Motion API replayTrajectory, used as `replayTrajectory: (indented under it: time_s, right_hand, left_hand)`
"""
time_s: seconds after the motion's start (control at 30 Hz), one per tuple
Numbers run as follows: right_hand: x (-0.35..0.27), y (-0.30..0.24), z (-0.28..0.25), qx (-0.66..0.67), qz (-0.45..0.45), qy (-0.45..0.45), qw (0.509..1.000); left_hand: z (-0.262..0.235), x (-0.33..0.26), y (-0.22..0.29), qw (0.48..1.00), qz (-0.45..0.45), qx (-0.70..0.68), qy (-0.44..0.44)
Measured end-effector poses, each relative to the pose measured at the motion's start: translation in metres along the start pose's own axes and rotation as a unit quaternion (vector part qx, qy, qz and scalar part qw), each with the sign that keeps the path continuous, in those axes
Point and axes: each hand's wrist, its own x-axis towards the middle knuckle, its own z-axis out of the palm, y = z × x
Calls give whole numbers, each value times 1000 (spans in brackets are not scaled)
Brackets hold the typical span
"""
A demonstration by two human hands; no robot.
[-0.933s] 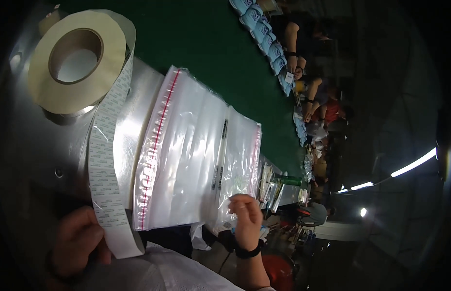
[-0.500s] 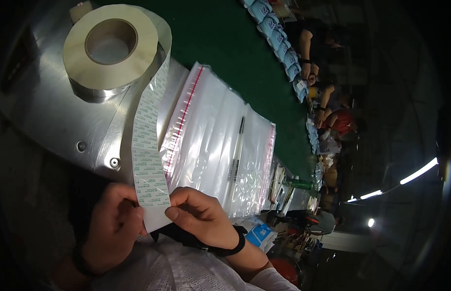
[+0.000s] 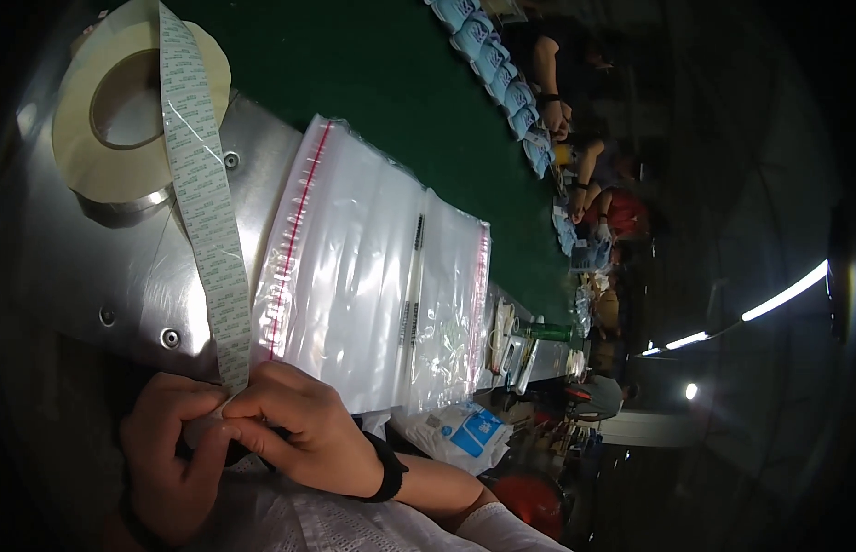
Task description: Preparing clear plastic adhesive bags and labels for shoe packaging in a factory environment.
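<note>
Label strip [image 3: 212, 202]: one length, pale, closely printed in green-grey. Runs from above the roll at the metal table's far left down to the near edge, where both hands have its lower end. Looks drawn fairly taut, probably to keep it flat and straight between roll and fingers.

Left hand [image 3: 175, 451]: thumb and forefinger arched, tips closed on the strip's end; other fingers curled.

Right hand [image 3: 304, 432]: thumb and forefinger pinched on the same end, tips against the left hand's. The close pairing seems meant for fine control; the exact end is hidden by the fingers.

Roll [image 3: 78, 129]: one, cream, brown core. Lies on its flat side near the metal table [image 3: 133, 285]'s far left corner, presumably so the strip can come off its outer side.

Clear bags [image 3: 354, 276]: one stack, red line along the left edge. Lies flat right of the strip, beside the green surface [image 3: 299, 55]'s near edge, apparently within the right hand's reach.

Pale-blue shoes [image 3: 506, 78]: one row, along the green surface's far edge, seemingly lined up for the people there.
</note>
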Motion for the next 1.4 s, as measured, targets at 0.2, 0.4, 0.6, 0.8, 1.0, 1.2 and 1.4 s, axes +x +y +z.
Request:
replayTrajectory:
  time_s: [0.2, 0.4, 0.6, 0.8, 1.0, 1.2, 1.4]
  right_hand:
    - [-11, 8, -11, -45, -13, -56, 997]
    - [-23, 23, -37, -39, 100, 17, 994]
    - [-1, 46, -29, -441, 136, 122, 879]
    - [-16, 57, -63, -210, 156, 104, 960]
    - [-20, 49, -65, -104, 192, 85, 972]
    - [-39, 40, -75, 123, 186, 204, 953]
    - [-50, 36, -97, -47, -5, 164, 985]
  left_hand:
    - [-21, 4, 6, 997, 40, 60, 38]
    - [-22, 23, 15, 953, 212, 150, -154]
    - [14, 29, 3, 910, 206, 297, -205]
    - [11, 32, 8, 927, 178, 255, -209]
    - [10, 56, 31, 972, 59, 69, -215]
    - [79, 117, -4, 863, -292, -367, -186]
    - [94, 125, 2, 951, -140, -10, -277]
